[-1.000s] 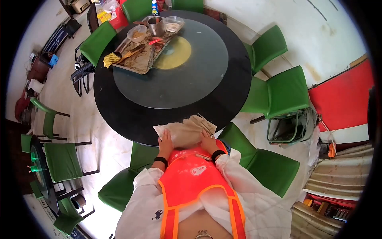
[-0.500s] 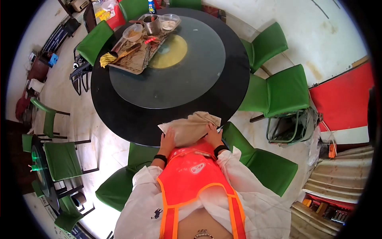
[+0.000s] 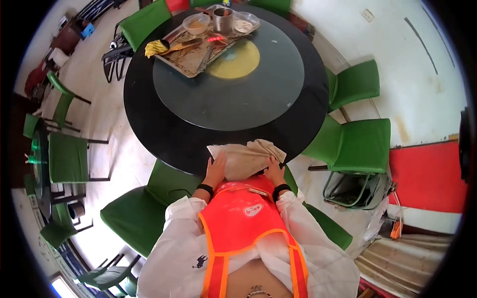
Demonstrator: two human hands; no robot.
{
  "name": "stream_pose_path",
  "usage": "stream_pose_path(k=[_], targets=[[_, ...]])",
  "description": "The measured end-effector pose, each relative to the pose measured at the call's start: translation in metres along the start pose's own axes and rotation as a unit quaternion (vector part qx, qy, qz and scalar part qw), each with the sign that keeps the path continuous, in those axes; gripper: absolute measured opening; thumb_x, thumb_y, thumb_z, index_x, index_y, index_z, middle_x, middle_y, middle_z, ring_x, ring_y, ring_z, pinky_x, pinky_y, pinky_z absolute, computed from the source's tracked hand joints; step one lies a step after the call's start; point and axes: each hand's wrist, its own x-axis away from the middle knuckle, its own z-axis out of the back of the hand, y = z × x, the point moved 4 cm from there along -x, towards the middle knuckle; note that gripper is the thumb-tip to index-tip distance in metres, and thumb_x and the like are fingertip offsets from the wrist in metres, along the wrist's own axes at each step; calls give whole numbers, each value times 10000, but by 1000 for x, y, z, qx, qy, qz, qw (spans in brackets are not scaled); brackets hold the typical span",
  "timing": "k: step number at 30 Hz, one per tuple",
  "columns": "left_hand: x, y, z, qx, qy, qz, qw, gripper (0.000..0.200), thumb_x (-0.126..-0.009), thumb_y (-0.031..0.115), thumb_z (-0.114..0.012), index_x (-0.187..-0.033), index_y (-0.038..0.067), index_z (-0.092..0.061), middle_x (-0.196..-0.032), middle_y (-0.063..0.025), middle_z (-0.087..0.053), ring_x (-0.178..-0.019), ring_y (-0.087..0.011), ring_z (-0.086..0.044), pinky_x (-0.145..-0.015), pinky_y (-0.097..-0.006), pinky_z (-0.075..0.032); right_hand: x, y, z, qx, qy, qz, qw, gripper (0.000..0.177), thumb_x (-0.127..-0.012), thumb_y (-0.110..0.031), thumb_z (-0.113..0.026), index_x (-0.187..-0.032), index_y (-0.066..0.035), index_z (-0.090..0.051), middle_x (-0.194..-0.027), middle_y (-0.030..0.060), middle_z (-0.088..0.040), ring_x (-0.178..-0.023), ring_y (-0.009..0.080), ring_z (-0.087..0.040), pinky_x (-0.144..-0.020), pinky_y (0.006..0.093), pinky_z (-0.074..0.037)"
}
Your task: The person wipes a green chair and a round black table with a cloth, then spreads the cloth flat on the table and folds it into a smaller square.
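A crumpled beige cloth (image 3: 243,160) lies at the near edge of the round black table (image 3: 184,149), just beyond the red apron. My left hand (image 3: 215,169) rests on the cloth's left side with its fingers spread. On the right side, my right hand (image 3: 274,171) lies flat on the cloth, fingers apart. Both hands press on it from above, and neither is closed round it.
A metal tray (image 3: 186,72) on the glass turntable (image 3: 238,109) holds a metal pot (image 3: 222,21), plastic tubs (image 3: 196,24), a brush and a yellow cloth (image 3: 156,48). Several green chairs (image 3: 360,144) surround the table. A bottle's base shows at the top edge.
The view has shifted, so the table and tray sit higher and further right. Both hands remain on the cloth, which keeps nearly the same shape.
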Motion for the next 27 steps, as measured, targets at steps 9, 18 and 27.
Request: stream_pose_path(k=[9, 18, 27], targets=[[15, -5, -6, -2, 18, 60, 998, 676, -752, 151, -583, -1362, 126, -293, -1463, -49, -189, -1334, -170, -225, -1031, -527, -222, -15, -6, -12, 8, 53, 156, 986, 562, -750, -185, -570, -1281, -98, -409, -1391, 244, -258, -1234, 383, -345, -987, 427, -347], [57, -52, -4, 23, 44, 208, 977, 653, -766, 143, -549, -1366, 149, -290, -1460, -33, -193, -1329, -158, -233, -1030, -524, -231, -30, -113, -17, 27, -61, 327, 943, 521, -756, -152, -563, -1232, 4, -417, -1347, 319, -269, -1217, 445, -326, -1003, 410, -322], [74, -70, -5, 50, 91, 267, 958, 555, -808, 156, -479, -1344, 161, -336, -1446, -25, -234, -1317, -152, -262, -1034, -513, -236, -14, -183, -50, 45, -83, 427, 899, 567, -746, -134, -576, -1272, -20, -397, -1309, 251, -360, -1193, 414, -361, -1006, 404, -311]])
